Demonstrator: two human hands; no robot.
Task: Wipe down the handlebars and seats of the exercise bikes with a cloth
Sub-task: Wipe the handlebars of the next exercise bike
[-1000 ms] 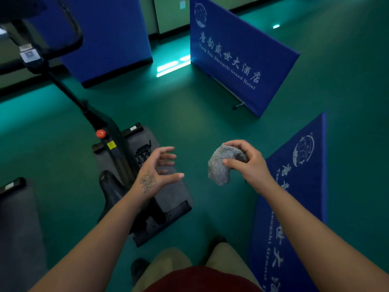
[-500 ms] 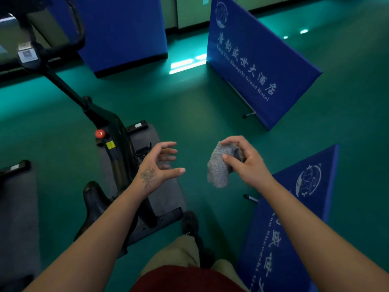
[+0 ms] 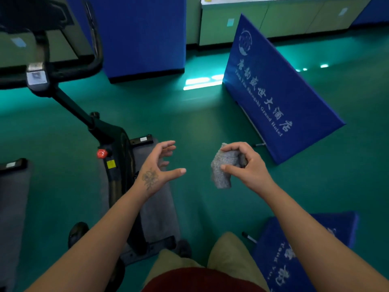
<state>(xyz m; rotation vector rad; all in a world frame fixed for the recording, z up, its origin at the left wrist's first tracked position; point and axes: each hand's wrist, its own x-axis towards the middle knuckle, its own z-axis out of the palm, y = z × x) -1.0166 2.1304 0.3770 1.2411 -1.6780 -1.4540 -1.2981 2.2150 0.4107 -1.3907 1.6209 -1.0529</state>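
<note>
Your right hand (image 3: 246, 165) grips the grey cloth (image 3: 223, 171); your left hand (image 3: 157, 167) is spread, holding nothing. Banner (image 3: 273, 98) beyond the cloth reads "Grand Hotel".

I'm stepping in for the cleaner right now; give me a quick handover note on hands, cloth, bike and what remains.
Right hand: fingers curled round the bunched grey cloth, held in the air.
Left hand: open, holding nothing, hovering above the bike's floor mat.
Exercise bike: to the left; handlebar upper left, seat low, partly behind the left forearm.
Done: the view shows no wiping under way.
Left: handlebars and seats.
</note>
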